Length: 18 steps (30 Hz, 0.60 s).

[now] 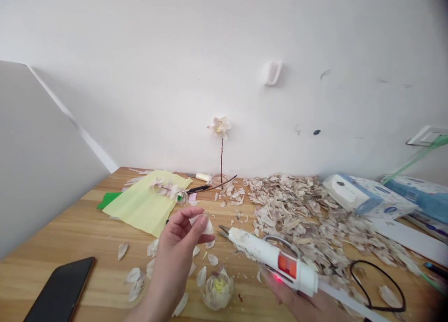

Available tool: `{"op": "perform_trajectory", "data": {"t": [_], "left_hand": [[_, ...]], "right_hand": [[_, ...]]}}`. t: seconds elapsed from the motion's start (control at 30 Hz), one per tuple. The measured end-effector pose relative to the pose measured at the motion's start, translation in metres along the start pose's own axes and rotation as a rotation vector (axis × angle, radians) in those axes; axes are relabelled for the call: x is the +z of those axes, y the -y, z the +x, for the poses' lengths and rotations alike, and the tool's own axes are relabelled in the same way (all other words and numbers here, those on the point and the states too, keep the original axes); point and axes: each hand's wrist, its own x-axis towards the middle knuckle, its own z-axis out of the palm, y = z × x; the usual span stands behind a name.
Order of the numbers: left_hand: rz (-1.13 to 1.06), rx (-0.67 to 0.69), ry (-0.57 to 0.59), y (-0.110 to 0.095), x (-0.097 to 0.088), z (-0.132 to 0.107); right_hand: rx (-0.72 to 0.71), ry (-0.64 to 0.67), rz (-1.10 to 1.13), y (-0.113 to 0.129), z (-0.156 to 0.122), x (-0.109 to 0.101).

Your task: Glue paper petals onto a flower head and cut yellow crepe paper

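Note:
A pale dried petal [209,227] is pinched between the thumb and fingers of my left hand [182,235], above the middle of the wooden table. My right hand [294,294] grips a white glue gun [266,252] with an orange panel and a lit red light. Its metal nozzle points left, close to the petal; from this angle I cannot tell whether they touch. Below, between my hands, sits a flower head [217,289] of whitish petals around a yellow centre. Several loose petals [135,282] lie around my left forearm.
A big heap of dried petals [297,210] spreads across the right. Behind stands a flower on a twig [221,147]. Yellow paper [140,207] lies at left with a flowering branch [168,190]. A phone [61,289], a tissue pack [367,196] and a black loop [404,296] flank my hands.

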Motion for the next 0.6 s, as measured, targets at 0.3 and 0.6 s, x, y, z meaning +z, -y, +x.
{"op": "perform_trajectory", "data": {"t": [0.3,0.6], "left_hand": [[-0.074,-0.027,0.019,-0.004,-0.003,0.007],[-0.064,0.001,-0.012,-0.009,-0.004,0.013]], "right_hand": [[-0.119,0.388,-0.517,-0.048,-0.006,-0.005],[-0.066,0.538,-0.548,-0.074,-0.024,-0.001]]}}
